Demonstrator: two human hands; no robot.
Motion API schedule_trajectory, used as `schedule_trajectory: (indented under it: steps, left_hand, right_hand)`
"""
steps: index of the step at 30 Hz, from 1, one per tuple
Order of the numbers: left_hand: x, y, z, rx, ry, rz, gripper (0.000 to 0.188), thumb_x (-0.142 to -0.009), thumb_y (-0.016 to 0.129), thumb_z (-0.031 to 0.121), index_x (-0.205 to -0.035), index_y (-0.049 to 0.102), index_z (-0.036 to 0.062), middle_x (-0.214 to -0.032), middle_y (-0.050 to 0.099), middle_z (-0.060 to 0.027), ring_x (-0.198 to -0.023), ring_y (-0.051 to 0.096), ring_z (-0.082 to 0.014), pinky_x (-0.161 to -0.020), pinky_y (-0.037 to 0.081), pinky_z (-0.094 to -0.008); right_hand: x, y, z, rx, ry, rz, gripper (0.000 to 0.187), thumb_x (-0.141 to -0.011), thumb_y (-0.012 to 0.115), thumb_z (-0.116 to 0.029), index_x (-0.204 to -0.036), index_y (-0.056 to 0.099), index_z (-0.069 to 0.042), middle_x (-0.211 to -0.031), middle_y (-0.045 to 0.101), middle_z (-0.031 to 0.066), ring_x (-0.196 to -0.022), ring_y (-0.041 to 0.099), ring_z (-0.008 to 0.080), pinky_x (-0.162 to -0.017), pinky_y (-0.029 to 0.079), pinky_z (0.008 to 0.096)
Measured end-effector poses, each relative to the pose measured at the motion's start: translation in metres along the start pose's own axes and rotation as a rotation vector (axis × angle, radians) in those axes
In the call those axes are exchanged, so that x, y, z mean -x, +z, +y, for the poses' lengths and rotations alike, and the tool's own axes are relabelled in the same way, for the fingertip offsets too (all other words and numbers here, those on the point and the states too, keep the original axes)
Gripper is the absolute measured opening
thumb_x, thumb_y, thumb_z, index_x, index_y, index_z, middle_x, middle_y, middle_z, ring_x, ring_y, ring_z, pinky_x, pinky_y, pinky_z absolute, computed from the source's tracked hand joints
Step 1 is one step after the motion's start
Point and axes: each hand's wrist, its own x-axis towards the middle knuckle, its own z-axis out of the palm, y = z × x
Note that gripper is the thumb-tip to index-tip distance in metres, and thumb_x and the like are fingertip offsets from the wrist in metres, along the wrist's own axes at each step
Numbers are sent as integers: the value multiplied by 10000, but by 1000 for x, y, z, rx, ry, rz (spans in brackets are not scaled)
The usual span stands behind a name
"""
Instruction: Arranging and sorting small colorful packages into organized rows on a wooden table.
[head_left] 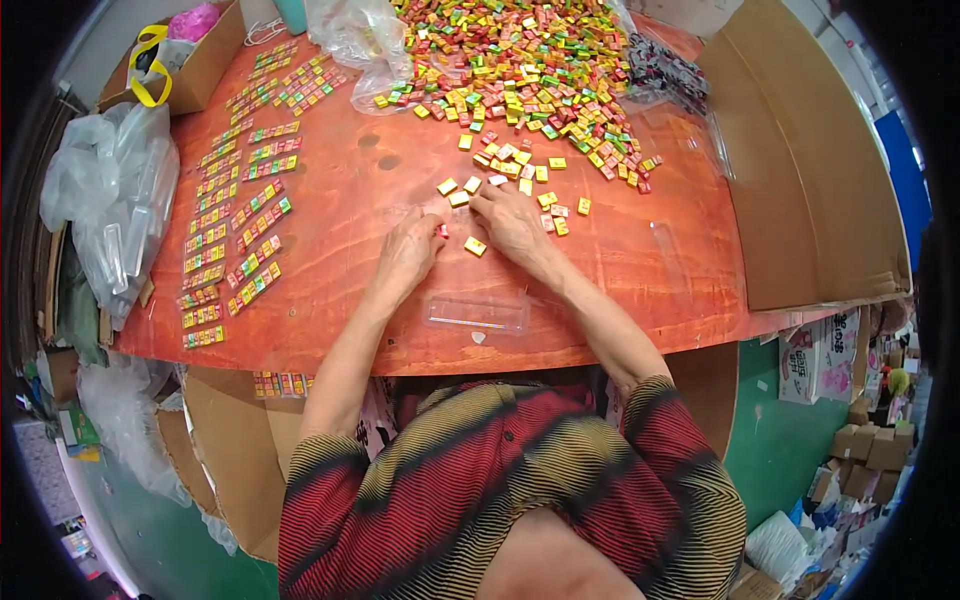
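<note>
My left hand (408,245) is over the middle of the red table, fingers closed around a small red box (441,231). Close by on the right, my right hand (512,222) has its fingers bent down at the near edge of some loose yellow boxes (458,199); whatever lies under its fingertips is hidden. A single yellow box (475,246) rests between my two hands. Nearer to me lies a clear plastic case (476,315), long and shallow. More small yellow boxes (561,227) lie to the right of my right hand.
A big heap of small coloured boxes (520,60) covers the far table. Grouped rows of boxes (205,237) line the left side. Clear plastic bags (110,200) hang at the left edge. A large cardboard box (800,160) stands on the right; an open carton (205,65) sits far left.
</note>
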Motion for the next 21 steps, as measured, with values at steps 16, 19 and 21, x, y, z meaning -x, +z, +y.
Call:
schedule_trajectory:
  steps: [16, 19, 21]
  left_hand:
    - [8, -3, 5, 39, 52, -12, 96, -764, 568, 49, -859, 583, 49, -849, 485, -159, -773, 538, -352, -661, 444, -429]
    - [13, -1, 2, 25, 33, 22, 102, -763, 586, 74, -861, 585, 47, -835, 477, -157, -768, 535, -346, -657, 442, -428]
    - [17, -3, 9, 70, 27, 33, 111, -760, 595, 83, -863, 584, 42, -828, 474, -156, -761, 534, -342, -651, 441, -428]
  right_hand:
    - [27, -17, -21, -31, -98, -144, 292, -726, 478, -40, -1003, 565, -74, -892, 545, 105, -816, 519, 273, -698, 436, 357]
    - [25, -5, -32, -26, -37, -105, 162, -743, 497, -82, -887, 558, -36, -805, 539, 126, -775, 540, 280, -629, 446, 369]
    - [24, 1, -28, -63, 5, -83, 150, -733, 530, -105, -859, 563, -32, -790, 544, 134, -761, 549, 281, -606, 447, 374]
